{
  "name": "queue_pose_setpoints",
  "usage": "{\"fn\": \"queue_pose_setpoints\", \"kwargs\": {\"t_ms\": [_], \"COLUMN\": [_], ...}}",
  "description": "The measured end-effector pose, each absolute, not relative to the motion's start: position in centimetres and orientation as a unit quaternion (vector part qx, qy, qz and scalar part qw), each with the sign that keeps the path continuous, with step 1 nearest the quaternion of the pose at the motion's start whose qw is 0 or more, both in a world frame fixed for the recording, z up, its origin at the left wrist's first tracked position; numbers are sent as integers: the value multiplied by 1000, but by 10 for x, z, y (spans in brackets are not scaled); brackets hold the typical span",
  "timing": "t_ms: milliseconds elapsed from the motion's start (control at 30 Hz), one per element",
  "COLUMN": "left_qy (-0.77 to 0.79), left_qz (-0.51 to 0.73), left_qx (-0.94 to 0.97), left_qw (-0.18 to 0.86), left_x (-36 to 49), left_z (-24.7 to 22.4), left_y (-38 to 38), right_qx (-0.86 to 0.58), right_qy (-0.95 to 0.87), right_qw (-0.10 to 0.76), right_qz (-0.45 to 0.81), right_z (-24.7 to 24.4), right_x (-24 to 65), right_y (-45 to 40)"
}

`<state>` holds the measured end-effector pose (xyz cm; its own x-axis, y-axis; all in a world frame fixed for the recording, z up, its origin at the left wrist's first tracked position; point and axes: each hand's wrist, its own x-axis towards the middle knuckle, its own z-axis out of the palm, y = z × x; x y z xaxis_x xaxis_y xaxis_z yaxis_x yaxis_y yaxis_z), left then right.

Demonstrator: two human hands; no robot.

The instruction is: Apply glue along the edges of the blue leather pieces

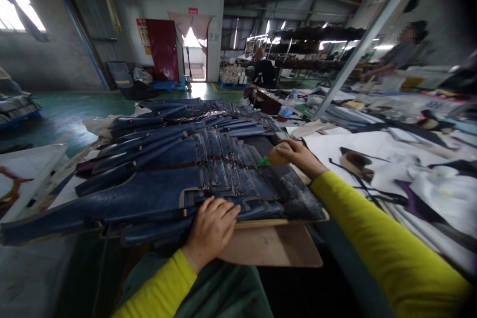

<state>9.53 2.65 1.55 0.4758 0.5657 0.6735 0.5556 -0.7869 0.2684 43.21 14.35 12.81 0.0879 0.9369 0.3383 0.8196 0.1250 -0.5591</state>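
Overlapping blue leather-like pieces [145, 189] with grey edges lie in fanned rows on a board in front of me. Over the near edge of these pieces, my left hand [214, 228] rests flat, fingers stretched out. My right hand [303, 156] is wrapped round a yellowish squeeze bottle [278, 155], tilted so its green nozzle [263, 162] points left and down at the layered edges. Shiny wet-looking streaks show along those edges. Whether the nozzle touches a piece, I cannot tell.
A brown board [272, 246] juts out below the work surface. To the right, a table carries white sheets [324, 151], scraps and a plastic bottle [287, 105] of reddish liquid. A slanted metal post [350, 72] rises there. A white tray [35, 174] stands left. People are in the background.
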Motion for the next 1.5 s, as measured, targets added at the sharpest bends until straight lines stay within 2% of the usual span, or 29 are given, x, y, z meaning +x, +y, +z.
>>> {"fn": "queue_pose_setpoints", "kwargs": {"t_ms": [367, 600, 933, 1500], "left_qy": [325, 327, 330, 325], "left_qz": [401, 400, 389, 386], "left_qx": [856, 856, 860, 863], "left_qw": [2, -4, -1, 1], "left_x": [96, 95, 95, 94], "left_z": [19, 18, 17, 18], "left_y": [23, 22, 23, 22], "right_qx": [-660, -651, -692, -698], "right_qy": [-662, -668, -643, -628], "right_qw": [329, 344, 280, 288], "right_qz": [134, 112, 170, 189], "right_z": [127, 123, 135, 136], "right_x": [437, 433, 436, 439], "right_y": [121, 115, 76, 34]}}
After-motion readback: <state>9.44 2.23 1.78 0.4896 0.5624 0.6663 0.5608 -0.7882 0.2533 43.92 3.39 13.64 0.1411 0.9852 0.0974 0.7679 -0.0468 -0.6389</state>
